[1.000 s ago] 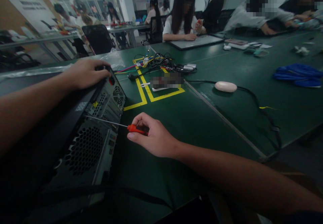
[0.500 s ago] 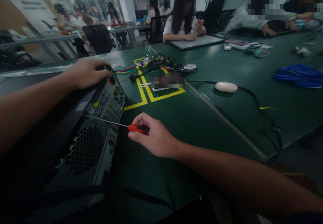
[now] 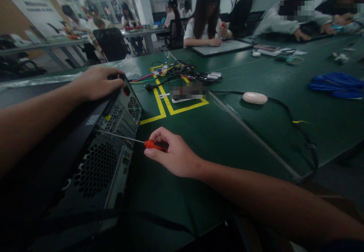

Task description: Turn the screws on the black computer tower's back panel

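Observation:
A black desktop computer case (image 3: 59,130) lies at the left with its perforated metal back panel facing right. My left hand (image 3: 95,82) rests over its top at the far rear corner, fingers and thumb closed about the edge. In my right hand (image 3: 173,151) is a screwdriver (image 3: 150,144) with a red and black handle, pinched between thumb and fingers. Its long thin shaft points left and the tip meets the back panel near the top edge. The screw, if any, at the tip is too small to make out.
Beyond the case lie bundled cables (image 3: 182,69) and yellow tape (image 3: 153,120) on the green table (image 3: 227,161). A pale oval object (image 3: 255,98) sits on a black cord (image 3: 287,110). Blue cloth (image 3: 337,85) lies at the right. Several people sit farther back.

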`<state>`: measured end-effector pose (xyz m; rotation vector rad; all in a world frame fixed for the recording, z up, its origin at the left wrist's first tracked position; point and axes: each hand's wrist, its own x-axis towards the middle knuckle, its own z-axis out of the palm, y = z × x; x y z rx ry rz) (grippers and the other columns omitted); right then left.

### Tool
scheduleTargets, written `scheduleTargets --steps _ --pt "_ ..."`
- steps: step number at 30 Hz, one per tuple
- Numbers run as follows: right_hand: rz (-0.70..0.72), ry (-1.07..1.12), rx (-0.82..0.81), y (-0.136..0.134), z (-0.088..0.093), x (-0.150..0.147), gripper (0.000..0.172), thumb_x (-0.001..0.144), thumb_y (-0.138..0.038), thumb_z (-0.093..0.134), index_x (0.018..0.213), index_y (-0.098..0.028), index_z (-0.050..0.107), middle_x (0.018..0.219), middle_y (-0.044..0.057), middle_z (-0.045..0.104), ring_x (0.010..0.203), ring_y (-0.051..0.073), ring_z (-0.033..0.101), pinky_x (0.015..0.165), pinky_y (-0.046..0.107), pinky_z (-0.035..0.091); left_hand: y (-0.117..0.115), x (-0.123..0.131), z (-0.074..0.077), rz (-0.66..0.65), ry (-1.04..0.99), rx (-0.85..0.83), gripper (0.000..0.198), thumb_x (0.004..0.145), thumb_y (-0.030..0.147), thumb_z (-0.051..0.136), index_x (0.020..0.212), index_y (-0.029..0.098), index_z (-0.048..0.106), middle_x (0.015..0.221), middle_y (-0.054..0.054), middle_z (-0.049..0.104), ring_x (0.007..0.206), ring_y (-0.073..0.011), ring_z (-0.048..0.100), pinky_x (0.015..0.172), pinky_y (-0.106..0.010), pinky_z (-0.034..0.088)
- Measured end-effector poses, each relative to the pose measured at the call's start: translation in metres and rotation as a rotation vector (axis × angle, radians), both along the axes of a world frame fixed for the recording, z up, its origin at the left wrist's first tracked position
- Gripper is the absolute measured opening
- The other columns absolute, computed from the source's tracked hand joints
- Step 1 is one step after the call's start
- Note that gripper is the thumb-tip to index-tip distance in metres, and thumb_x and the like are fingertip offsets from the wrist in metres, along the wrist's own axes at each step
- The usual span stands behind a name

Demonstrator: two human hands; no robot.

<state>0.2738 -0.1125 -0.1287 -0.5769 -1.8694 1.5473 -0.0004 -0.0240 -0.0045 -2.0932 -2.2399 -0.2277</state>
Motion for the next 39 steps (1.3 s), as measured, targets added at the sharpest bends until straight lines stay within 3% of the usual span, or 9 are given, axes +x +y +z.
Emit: scheduleTargets --steps 23,28,32,35,39 --pt "0.005 -0.012 -0.007 -0.0003 0.0017 0.0009 0.024 0.09 -0.036 0.069 0.102 -0.02 0.056 0.094 0.001 0.065 0.082 0.015 0.06 0.075 0.029 0.048 -0.0011 0.0018 0.0008 -0.017 0.007 -0.002 0.077 0.08 0.06 0.038 0.136 0.013 0.062 0.136 -0.015 0.063 0.125 -0.0345 0.057 0.109 -0.049 0.041" --pt "-0.005 -0.02 0.0 -0.0005 0.0026 0.0011 0.027 0.091 -0.043 0.069 0.099 -0.019 0.059 0.087 -0.001 0.062 0.074 0.013 0.056 0.069 0.027 0.044 -0.0002 0.0 0.0002 -0.02 0.003 0.001 0.078 0.08 0.061 0.038 0.136 0.012 0.061 0.136 -0.015 0.063 0.125 -0.035 0.057 0.109 -0.049 0.041" --pt "0.01 -0.023 0.035 -0.0004 0.0042 0.0002 0.027 0.094 -0.045 0.065 0.093 -0.017 0.064 0.079 -0.001 0.059 0.071 0.012 0.053 0.065 0.026 0.042 0.0007 -0.0007 -0.0009 -0.04 0.009 0.006 0.079 0.081 0.061 0.038 0.137 0.011 0.061 0.137 -0.016 0.062 0.126 -0.0351 0.056 0.11 -0.049 0.04" --pt "-0.003 -0.03 0.072 -0.0016 0.0063 -0.0006 0.027 0.098 -0.041 0.058 0.092 -0.017 0.069 0.083 0.001 0.062 0.076 0.013 0.057 0.068 0.027 0.043 0.0003 0.0005 -0.0002 -0.024 0.013 -0.004 0.078 0.08 0.06 0.037 0.137 0.012 0.061 0.137 -0.015 0.063 0.126 -0.0348 0.057 0.11 -0.049 0.04" --pt "0.014 -0.056 -0.009 -0.0048 0.0088 -0.0004 0.03 0.102 -0.042 0.051 0.1 -0.018 0.069 0.082 0.0 0.061 0.072 0.012 0.057 0.064 0.026 0.044 0.0005 0.0002 0.0001 -0.009 0.011 -0.005 0.078 0.08 0.06 0.038 0.137 0.012 0.061 0.136 -0.015 0.063 0.125 -0.0347 0.057 0.109 -0.05 0.041"
